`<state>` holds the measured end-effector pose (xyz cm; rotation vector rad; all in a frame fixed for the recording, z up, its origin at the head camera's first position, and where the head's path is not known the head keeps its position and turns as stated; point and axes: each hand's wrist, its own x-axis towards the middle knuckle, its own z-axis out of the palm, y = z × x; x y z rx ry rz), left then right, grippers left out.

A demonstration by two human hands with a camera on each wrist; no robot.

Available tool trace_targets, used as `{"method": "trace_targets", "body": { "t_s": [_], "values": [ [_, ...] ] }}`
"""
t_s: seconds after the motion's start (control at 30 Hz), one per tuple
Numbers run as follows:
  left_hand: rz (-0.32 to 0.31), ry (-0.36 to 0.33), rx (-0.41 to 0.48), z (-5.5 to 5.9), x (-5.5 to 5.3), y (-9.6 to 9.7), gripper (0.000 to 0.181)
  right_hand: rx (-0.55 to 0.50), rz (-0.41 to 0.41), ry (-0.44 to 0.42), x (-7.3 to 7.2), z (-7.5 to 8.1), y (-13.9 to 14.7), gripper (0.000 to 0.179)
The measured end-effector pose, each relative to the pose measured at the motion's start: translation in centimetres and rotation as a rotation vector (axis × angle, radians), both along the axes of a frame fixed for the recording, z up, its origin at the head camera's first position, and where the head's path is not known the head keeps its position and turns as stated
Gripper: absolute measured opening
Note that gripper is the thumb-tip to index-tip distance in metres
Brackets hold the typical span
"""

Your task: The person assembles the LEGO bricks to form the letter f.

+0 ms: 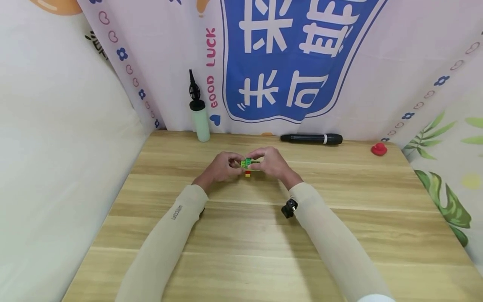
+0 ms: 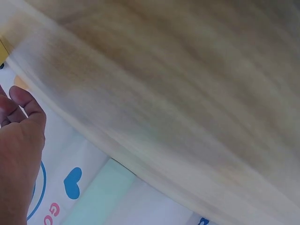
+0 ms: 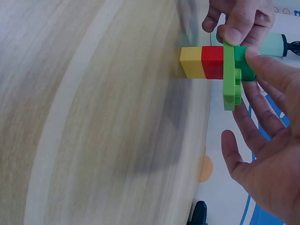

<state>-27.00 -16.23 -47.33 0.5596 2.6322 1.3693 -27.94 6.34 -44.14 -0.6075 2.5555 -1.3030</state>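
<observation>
A small stack of toy building blocks stands between my two hands near the back of the table. In the right wrist view, a yellow block (image 3: 191, 63) is at its base, with a red block (image 3: 212, 62) above. A light green plate (image 3: 228, 89) with studs lies across the red one, and a green block (image 3: 240, 58) sits on top. My right hand (image 1: 272, 162) pinches the green block between thumb and fingers. From the other side, my left hand (image 1: 225, 165) pinches the end of the light green plate. The left wrist view shows only the left hand's edge, without the blocks.
Behind the hands, a pale green pump (image 1: 201, 122) with a black top stands at the table's (image 1: 249, 243) back edge. A black cylinder with a white band (image 1: 311, 139) lies farther right. Near the right back corner is a red rubber duck (image 1: 379, 149). A printed cloth (image 1: 181, 50) hangs behind.
</observation>
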Motion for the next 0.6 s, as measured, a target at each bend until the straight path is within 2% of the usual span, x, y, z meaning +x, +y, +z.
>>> {"method": "trace_targets", "body": {
  "t_s": [0.23, 0.37, 0.6],
  "values": [
    [-0.004, -0.004, -0.037, 0.11, 0.05, -0.25, 0.031, 0.011, 0.003, -0.016, 0.00, 0.30, -0.24, 0.025],
    [-0.005, -0.029, -0.026, -0.01, 0.07, -0.38, 0.034, 0.010, 0.008, -0.007, 0.01, 0.33, -0.39, 0.026],
    [-0.020, -0.029, -0.018, -0.16, 0.08, -0.29, 0.033, 0.060, 0.011, 0.051, 0.26, 0.68, -0.54, 0.026]
  ]
}}
